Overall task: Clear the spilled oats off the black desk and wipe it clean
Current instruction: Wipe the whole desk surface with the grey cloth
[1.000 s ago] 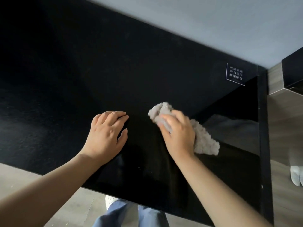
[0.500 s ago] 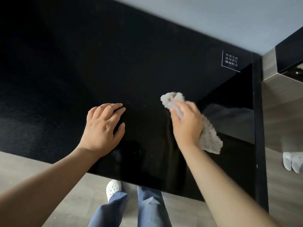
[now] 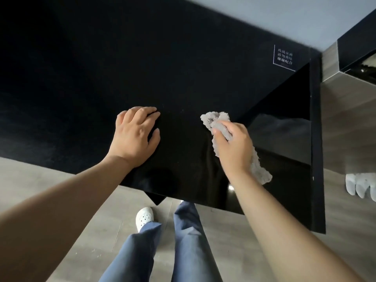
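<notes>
The black desk (image 3: 81, 78) fills the upper part of the view; its glossy top mirrors the room. My right hand (image 3: 234, 147) presses a crumpled grey cloth (image 3: 215, 121) onto the desk near its front right part, and the cloth's tail trails behind my wrist. My left hand (image 3: 134, 137) lies flat on the desk to the left of the cloth, fingers together, holding nothing. A few tiny pale specks (image 3: 182, 110) dot the surface between the two hands. No heap of oats shows.
A small white-lettered label (image 3: 284, 57) sits at the desk's far right corner. The desk's front edge runs just below my hands, over a grey wood floor (image 3: 234, 231). My legs and a white shoe (image 3: 144, 217) stand beneath. White slippers (image 3: 360, 185) lie at right.
My right hand and the cloth slid right along the desk, then came back toward me. My left hand stayed flat in place. The camera tilted down, showing more floor and legs.
</notes>
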The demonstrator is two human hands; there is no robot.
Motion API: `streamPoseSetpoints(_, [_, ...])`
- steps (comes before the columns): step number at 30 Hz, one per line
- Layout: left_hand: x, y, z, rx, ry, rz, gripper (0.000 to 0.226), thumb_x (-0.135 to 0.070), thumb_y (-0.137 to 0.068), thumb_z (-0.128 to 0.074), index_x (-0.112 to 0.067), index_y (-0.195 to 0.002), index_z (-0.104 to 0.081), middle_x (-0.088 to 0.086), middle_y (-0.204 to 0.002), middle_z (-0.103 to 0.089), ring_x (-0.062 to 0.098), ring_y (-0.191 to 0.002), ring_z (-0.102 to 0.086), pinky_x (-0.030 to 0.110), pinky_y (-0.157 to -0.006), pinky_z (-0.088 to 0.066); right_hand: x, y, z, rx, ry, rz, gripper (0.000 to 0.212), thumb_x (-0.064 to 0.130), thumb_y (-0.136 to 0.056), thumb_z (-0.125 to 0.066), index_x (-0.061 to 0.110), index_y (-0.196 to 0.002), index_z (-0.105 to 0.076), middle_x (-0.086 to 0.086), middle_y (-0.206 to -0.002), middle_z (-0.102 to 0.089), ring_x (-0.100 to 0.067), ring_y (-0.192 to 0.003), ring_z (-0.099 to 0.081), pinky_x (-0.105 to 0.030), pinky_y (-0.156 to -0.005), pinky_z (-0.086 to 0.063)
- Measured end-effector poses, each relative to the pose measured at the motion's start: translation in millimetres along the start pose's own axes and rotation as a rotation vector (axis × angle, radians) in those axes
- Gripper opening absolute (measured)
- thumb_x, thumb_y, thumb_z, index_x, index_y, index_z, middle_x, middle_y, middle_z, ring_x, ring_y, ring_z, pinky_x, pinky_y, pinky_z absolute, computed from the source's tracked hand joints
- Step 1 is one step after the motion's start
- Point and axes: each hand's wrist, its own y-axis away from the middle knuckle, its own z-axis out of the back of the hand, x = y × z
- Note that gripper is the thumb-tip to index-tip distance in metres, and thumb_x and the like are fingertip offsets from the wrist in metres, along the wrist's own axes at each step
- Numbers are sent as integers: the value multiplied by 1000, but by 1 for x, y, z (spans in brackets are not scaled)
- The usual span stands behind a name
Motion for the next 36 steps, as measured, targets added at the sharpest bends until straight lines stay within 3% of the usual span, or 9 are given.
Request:
streamPoseSetpoints(4, [1,7,-5,4,6,-8,44,-31,-91,-45,-10,-126,-60,4,-132,-55,26,-122,-46,44,-103,-30,3,68,-22,-3,83,159,20,28,-85,-67,23,-105,-72,4,-102,-63,-12,-87,-59,-22,-72,-47])
streamPoseSetpoints(9, [3,12,-6,14,14,-8,43,-31,-91,-45,-10,-126,-60,4,-132,-55,26,-122,-46,44,-103,-30,5,135,-21,103,32,215,22,32,-87,-64,24,-105,-72,3,-103,-64,-11,-89,-61,-22,-73,-50])
streamPoseSetpoints(12, [4,13,-2,-1,15,-2,43,-31,-91,-45,-10,-126,-60,4,-131,-55,27,-122,-46,44,-103,-30,17,150,-11,214,-38,149,22,32,-85,-64,26,-104,-73,10,-104,-65,-5,-91,-62,-21,-75,-50])
streamPoseSetpoints(14, [5,12,0,4,22,-2,44,-30,-91,-45,-10,-126,-60,4,-132,-55,27,-122,-46,43,-104,-29,23,145,2,329,-219,-21,20,26,-84,-67,24,-103,-74,14,-102,-67,-5,-93,-65,-23,-77,-53])
streamPoseSetpoints(17, [8,21,0,34,35,1,44,-30,-91,-45,-10,-127,-59,4,-133,-54,27,-123,-45,43,-105,-29,32,132,28,409,-429,-174,18,12,-84,-70,19,-101,-74,8,-98,-71,-8,-94,-68,-24,-78,-54])
streamPoseSetpoints(24, [-1,49,5,76,91,5,41,-28,-90,-49,-11,-125,-61,2,-131,-55,25,-120,-47,41,-103,-30,59,42,60,17,-631,-345,16,6,-89,-64,11,-103,-71,8,-82,-72,4,-71,-66,-6,-56,-45])
streamPoseSetpoints(28, [-3,43,16,29,155,18,36,-29,-90,-50,-12,-118,-66,-1,-122,-58,22,-112,-51,38,-97,-36,65,-15,48,-10,-671,-285,11,1,-91,-60,8,-93,-68,3,-67,-60,3,-52,-53,-10,-50,-43])
streamPoseSetpoints(31, [0,22,17,-63,214,52,31,-25,-91,-52,-10,-112,-68,1,-112,-60,20,-102,-53,39,-91,-42,57,-63,26,6,-624,-241,9,3,-89,-61,7,-86,-68,-6,-65,-54,-8,-53,-49,-22,-48,-42])
streamPoseSetpoints(36, [14,-33,4,-46,86,106,41,-36,-90,-48,-11,-115,-67,0,-116,-60,24,-110,-52,40,-95,-37,40,-146,-3,-42,-424,-111,13,5,-88,-62,16,-83,-67,-4,-86,-66,9,-54,-54,-3,-49,-38])
